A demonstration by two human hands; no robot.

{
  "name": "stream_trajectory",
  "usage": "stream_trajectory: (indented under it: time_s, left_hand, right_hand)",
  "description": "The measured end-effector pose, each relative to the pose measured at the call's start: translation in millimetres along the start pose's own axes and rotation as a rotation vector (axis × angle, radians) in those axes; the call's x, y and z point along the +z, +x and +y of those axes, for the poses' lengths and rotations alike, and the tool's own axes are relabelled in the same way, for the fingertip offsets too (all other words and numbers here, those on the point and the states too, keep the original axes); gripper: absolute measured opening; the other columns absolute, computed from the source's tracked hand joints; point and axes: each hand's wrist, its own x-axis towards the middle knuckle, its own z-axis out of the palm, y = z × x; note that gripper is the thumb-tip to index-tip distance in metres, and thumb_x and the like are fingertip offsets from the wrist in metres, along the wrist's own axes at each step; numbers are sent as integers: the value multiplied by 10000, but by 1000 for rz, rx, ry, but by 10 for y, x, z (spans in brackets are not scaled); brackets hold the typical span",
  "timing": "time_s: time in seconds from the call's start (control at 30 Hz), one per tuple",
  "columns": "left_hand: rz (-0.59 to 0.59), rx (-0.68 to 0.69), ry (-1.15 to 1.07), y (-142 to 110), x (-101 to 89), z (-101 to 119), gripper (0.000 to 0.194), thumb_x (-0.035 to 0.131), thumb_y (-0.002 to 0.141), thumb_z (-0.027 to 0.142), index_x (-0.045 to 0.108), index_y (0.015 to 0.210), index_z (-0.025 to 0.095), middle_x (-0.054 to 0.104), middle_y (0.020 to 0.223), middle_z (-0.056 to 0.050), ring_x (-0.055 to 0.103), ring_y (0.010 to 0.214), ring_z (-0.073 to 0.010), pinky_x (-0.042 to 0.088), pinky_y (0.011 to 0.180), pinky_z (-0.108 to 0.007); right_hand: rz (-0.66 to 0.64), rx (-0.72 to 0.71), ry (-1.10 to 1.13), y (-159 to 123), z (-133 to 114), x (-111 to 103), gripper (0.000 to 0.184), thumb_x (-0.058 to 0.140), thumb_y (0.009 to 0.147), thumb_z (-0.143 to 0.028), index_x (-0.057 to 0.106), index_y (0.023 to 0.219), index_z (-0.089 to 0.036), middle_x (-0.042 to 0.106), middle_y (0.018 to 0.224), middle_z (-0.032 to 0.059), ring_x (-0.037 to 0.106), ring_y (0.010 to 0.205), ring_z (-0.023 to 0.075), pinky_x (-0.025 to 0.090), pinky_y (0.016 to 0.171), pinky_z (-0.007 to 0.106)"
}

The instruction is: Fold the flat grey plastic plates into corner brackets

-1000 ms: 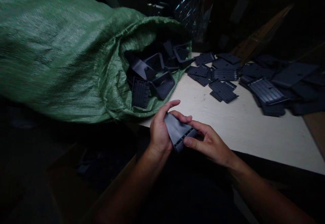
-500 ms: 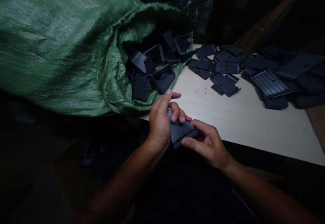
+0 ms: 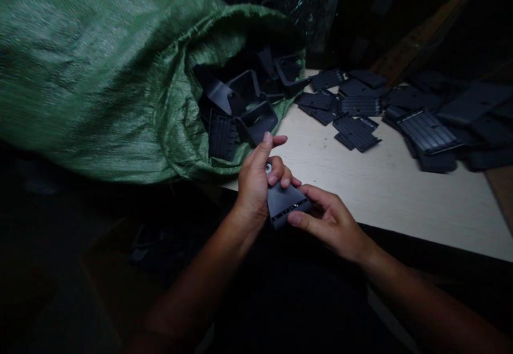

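Observation:
Between my two hands is a dark grey plastic part (image 3: 285, 200), wide at its lower edge, where a row of small slots runs. My left hand (image 3: 256, 185) wraps round its upper left side with curled fingers, and a light round spot shows beside them. My right hand (image 3: 331, 217) pinches the lower right corner, thumb on the near face and fingers behind it. The underside of the part is hidden. Just beyond my left hand, the open mouth of a green woven sack (image 3: 172, 124) shows several black plastic brackets (image 3: 256, 113) inside.
On the pale tabletop (image 3: 320, 161), several flat ribbed black plates (image 3: 356, 132) lie scattered, with a bigger pile (image 3: 476, 118) at the right. A cardboard flap (image 3: 425, 36) and clear plastic wrap (image 3: 300, 1) stand behind. Dark parts, hard to make out, lie below the table at left.
The part in my hands has tilted and risen slightly, so its slotted edge lies flatter. A light round spot now shows by my left fingers. Both hands keep their hold.

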Motion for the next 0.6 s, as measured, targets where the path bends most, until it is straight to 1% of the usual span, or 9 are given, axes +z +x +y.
stream_trajectory:
  time_s: [0.13,0.2,0.27,0.33,0.4,0.47,0.5,0.53,0.6]
  left_hand:
    - [40,-6,-4,14,36,13,314,680,961,494,679,1002,183,325,437,123,431,383,-72,565,561,-203]
    - [75,-21,8,65,33,14,316,694,947,489,681,1017,182,329,452,123,455,400,-82,567,568,-216]
    - [96,-21,67,149,0,11,359,685,939,512,691,1077,180,404,478,107,538,445,-109,569,583,-238]
    - [102,65,210,242,-62,18,432,713,904,528,696,1165,185,536,525,71,627,517,-142,553,596,-242]
    - [94,225,412,308,-139,53,518,785,850,485,682,1274,206,664,616,27,688,618,-162,543,656,-236]
    - [-19,335,629,333,-209,120,547,827,819,400,685,1319,230,751,761,-12,724,765,-178,543,784,-247]
    - [-137,335,737,333,-237,163,500,824,822,373,715,1289,232,773,843,-31,731,852,-193,533,851,-260]
    - [-277,300,834,330,-258,209,408,805,838,367,758,1217,225,782,908,-47,727,917,-212,520,888,-270]
    - [-514,175,967,326,-282,295,252,745,879,405,813,1022,208,771,929,-58,702,930,-236,504,848,-274]
  right_hand:
    - [85,-60,-39,33,-14,43,244,874,858,-341,771,1031,-205,705,951,-1,604,891,182,476,828,258]
    - [89,-46,-39,82,-53,32,251,894,836,-355,789,1002,-198,709,903,-2,604,846,173,481,786,250]
    - [76,-1,-2,144,-113,-22,266,916,807,-372,800,963,-189,718,875,1,615,805,166,491,743,243]
    - [65,86,48,207,-184,-117,293,934,778,-396,799,923,-180,724,832,7,624,738,158,493,671,233]
    - [65,186,83,261,-252,-236,342,943,755,-439,790,900,-170,725,789,15,621,663,151,477,591,225]
    - [65,246,73,310,-301,-349,400,935,748,-504,783,882,-159,722,762,25,615,625,150,460,548,222]
    - [61,253,53,336,-316,-397,427,924,751,-537,782,880,-155,720,759,30,612,619,149,452,539,221]
    - [52,254,30,362,-327,-435,451,912,755,-565,782,883,-152,714,751,31,603,611,147,439,527,221]
    - [18,253,-10,417,-341,-483,485,889,764,-604,784,891,-148,692,721,25,568,582,135,395,494,217]
